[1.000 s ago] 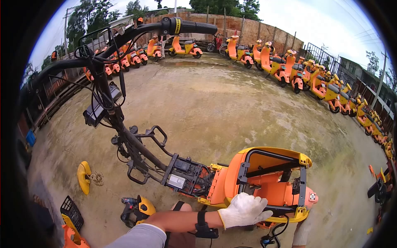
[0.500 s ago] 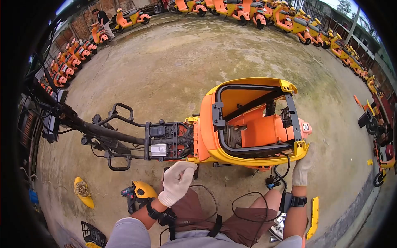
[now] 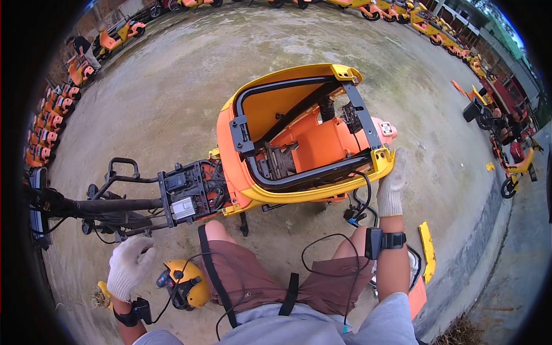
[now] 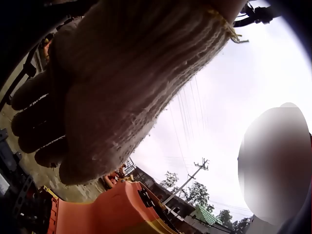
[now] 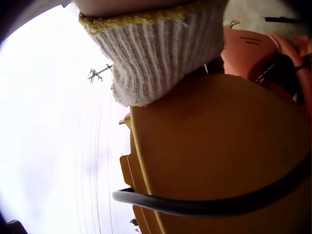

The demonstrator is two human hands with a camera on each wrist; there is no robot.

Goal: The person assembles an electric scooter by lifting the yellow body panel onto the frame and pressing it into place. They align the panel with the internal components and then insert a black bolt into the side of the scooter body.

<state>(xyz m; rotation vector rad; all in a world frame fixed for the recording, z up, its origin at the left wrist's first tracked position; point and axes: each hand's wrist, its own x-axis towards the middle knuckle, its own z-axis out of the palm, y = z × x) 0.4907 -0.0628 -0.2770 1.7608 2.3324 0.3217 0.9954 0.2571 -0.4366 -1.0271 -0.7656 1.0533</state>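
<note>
A partly stripped scooter stands in front of me, its orange-and-yellow rear body topped by a black metal seat frame. My right hand, in a white knit glove, is at the body's rear yellow corner. In the right wrist view its ribbed cuff lies against the yellow side panel, and the fingers are hidden. My gloved left hand hovers near the front footrest bar, fingers loosely bent around nothing. The left wrist view shows those fingers hanging in the air.
By my left knee lie a yellow-and-black rounded shell and a cordless drill. A yellow strip lies at right. Black cables cross my lap. Parked scooters line the yard, and a person bends at far left.
My left hand has swung left, from over the seat frame, past the scooter's middle, to beside the footrest. The head view has tilted down. My right hand stays at the rear corner.
</note>
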